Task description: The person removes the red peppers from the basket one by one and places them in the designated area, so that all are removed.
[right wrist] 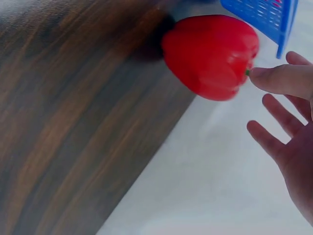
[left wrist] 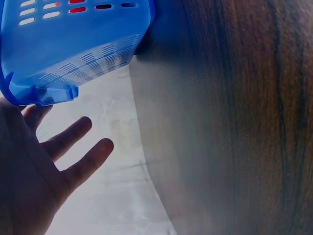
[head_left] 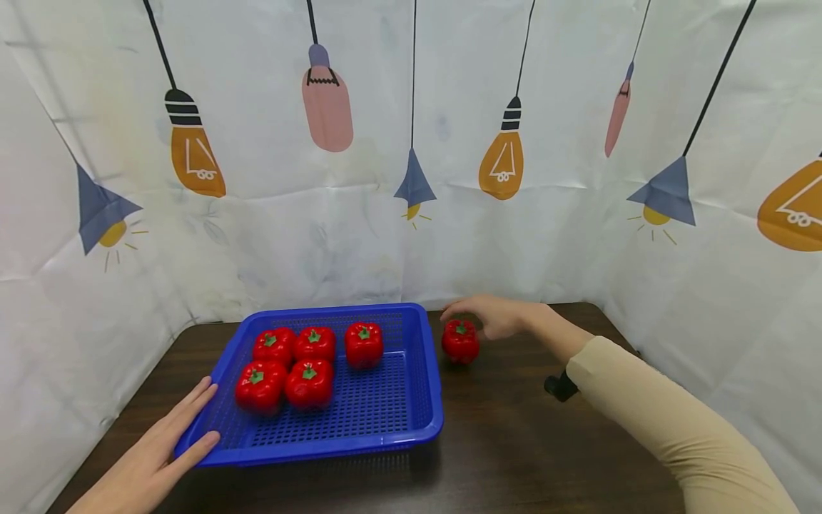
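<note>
Your right hand (head_left: pixel 497 316), loose-fingered: beside pepper (head_left: pixel 460 343), narrow gap to basket (head_left: pixel 375 400). Left hand (head_left: pixel 150 450), straight-fingered: at rim. Head view only: five basketed peppers (head_left: pixel 309 385).

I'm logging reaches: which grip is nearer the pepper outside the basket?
Right: the right grip is beside that pepper, the left grip across the basket, at its left side.

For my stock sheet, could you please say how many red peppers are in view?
6. The blue basket holds five: back-left pepper, back-middle pepper, back-right pepper, front-left pepper and front-middle pepper. The sixth pepper is on the table by the right hand.
</note>
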The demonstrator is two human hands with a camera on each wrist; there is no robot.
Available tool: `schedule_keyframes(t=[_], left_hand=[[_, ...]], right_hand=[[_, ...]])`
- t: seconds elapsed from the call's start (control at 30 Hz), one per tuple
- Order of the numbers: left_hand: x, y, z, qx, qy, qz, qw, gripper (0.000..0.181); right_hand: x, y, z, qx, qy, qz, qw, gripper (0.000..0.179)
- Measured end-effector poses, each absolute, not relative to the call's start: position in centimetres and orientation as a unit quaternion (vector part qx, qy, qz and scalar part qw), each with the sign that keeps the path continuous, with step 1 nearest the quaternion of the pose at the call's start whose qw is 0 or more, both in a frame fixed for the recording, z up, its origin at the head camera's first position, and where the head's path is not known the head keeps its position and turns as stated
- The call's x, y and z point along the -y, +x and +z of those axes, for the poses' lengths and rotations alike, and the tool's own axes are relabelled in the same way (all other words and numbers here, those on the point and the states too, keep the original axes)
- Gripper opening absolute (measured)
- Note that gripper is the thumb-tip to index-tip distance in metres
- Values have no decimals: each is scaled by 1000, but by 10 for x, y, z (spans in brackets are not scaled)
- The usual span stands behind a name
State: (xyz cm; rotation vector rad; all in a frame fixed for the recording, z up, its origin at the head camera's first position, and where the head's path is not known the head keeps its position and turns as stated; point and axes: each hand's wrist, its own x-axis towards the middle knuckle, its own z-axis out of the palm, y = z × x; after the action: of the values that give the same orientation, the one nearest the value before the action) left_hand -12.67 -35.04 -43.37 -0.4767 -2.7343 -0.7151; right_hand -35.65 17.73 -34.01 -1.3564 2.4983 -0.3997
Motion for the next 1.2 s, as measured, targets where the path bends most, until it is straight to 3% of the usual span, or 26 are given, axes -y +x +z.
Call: schedule_keyframes(t=[0.57, 1.2], left_hand=[[351, -128, -436, 945, -165, -250, 132, 71], [352, -129, -438, 948, -151, -263, 101, 72]], right_hand=[[-131, -355, -299, -863, -487, -89, 104, 58], [-41, -342, -315, -832, -538, -27, 128, 63]])
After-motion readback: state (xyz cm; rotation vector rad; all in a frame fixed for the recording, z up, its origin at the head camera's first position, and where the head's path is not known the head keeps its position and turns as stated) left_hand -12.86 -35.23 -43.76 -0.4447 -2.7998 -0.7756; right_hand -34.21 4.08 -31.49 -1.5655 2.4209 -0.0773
